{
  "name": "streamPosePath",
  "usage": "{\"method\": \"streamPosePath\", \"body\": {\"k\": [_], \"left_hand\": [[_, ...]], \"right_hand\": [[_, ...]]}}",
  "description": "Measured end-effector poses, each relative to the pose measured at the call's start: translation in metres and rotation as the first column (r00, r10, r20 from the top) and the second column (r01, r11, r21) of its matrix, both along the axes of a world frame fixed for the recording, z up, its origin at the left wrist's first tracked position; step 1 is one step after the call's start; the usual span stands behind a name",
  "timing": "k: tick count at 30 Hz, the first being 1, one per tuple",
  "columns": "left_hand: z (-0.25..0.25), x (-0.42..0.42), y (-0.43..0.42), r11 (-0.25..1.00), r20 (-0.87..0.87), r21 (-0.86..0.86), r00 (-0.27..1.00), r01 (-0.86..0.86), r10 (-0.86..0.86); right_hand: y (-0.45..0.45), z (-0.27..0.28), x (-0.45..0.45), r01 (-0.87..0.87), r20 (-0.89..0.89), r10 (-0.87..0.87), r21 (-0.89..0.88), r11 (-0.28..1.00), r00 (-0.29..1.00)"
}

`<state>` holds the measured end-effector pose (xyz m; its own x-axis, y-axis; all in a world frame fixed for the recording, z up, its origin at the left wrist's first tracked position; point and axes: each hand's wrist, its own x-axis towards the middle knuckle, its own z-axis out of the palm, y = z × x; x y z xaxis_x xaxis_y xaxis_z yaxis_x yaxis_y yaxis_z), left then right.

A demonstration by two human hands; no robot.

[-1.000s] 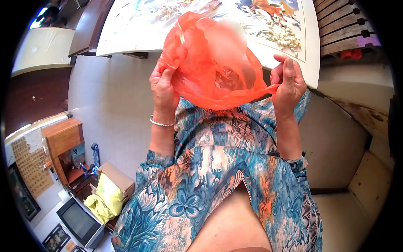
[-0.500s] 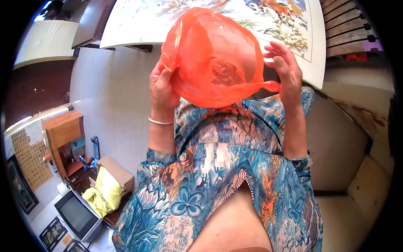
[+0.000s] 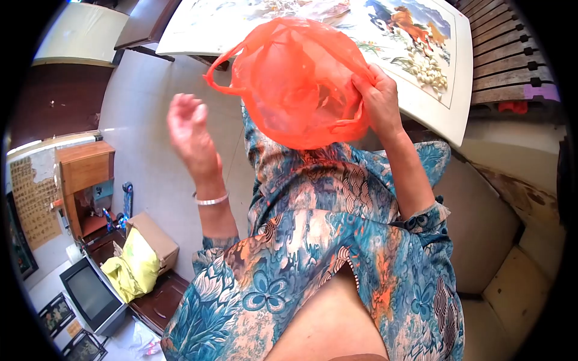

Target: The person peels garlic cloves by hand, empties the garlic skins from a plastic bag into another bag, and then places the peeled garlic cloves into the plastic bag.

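A thin red plastic bag [image 3: 295, 90] hangs open-mouthed in front of my body, partly over the edge of the white table. My right hand [image 3: 380, 99] pinches the right side of its rim. At the left, a loop handle of the bag sticks out freely. Away from the bag, my left hand [image 3: 194, 135] is raised with its fingers loosely curled and slightly blurred, holding nothing. A bracelet [image 3: 212, 199] circles the left wrist. Crumpled folds show inside the bag.
A white table [image 3: 421, 114] bears a horse picture and a pile of small pale pieces [image 3: 430, 73]. A slatted wooden bench [image 3: 506, 57] stands at the right. At the lower left are a television [image 3: 91, 290], a yellow bag [image 3: 133, 265] and a wooden cabinet [image 3: 87, 171].
My left hand has let go of the bag and moved away to the left and down. My right hand, earlier apart from the rim, has moved left and taken hold of it.
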<state>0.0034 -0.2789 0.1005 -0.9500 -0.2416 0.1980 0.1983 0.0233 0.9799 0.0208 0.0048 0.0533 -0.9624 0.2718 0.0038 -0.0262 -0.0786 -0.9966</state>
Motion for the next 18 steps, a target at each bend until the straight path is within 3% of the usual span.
{"method": "streamPosePath", "body": {"k": [2,4,6,8,10,12,13,14,16,17,18], "left_hand": [[0.046,0.023,0.026,0.964,-0.299,-0.251,0.954,-0.084,0.005],[0.059,0.025,0.050,0.774,-0.440,-0.633,0.834,-0.024,-0.334],[0.060,0.012,0.072,0.559,-0.357,-0.829,0.744,0.027,-0.565],[0.040,-0.010,0.082,0.347,-0.207,-0.937,0.752,0.031,-0.626],[-0.002,-0.038,0.080,0.401,0.098,-0.771,0.714,0.494,-0.693],[-0.025,-0.044,0.090,0.417,0.260,-0.169,0.448,0.893,-0.855],[-0.036,-0.039,0.091,0.341,0.385,-0.136,0.366,0.930,-0.847],[-0.046,-0.034,0.092,0.267,0.503,-0.093,0.276,0.959,-0.819],[-0.044,-0.025,0.092,0.245,0.512,-0.087,0.254,0.966,-0.821],[-0.040,-0.021,0.092,0.330,0.432,-0.013,0.303,0.944,-0.849],[-0.039,-0.023,0.086,0.374,0.361,-0.048,0.366,0.926,-0.858]], "right_hand": [[-0.002,0.003,-0.003,-0.038,0.007,0.037,0.058,0.998,0.999],[-0.009,-0.001,-0.011,-0.136,-0.011,0.139,0.125,0.983,0.990],[-0.018,0.009,-0.011,-0.268,-0.003,0.272,0.147,0.952,0.962],[-0.023,0.035,-0.005,-0.418,0.041,0.416,0.119,0.900,0.908],[-0.019,0.031,-0.006,-0.418,-0.004,0.433,0.251,0.873,0.901],[-0.010,0.041,-0.004,-0.430,0.022,0.448,0.322,0.843,0.894],[-0.007,0.038,-0.003,-0.449,0.062,0.450,0.269,0.852,0.891],[0.002,0.031,-0.001,-0.473,0.088,0.474,0.342,0.812,0.876],[0.017,0.025,0.006,-0.509,0.157,0.493,0.424,0.749,0.856],[0.025,0.023,0.010,-0.531,0.179,0.508,0.441,0.724,0.842],[0.028,0.023,0.017,-0.551,0.201,0.522,0.458,0.698,0.829]]}}
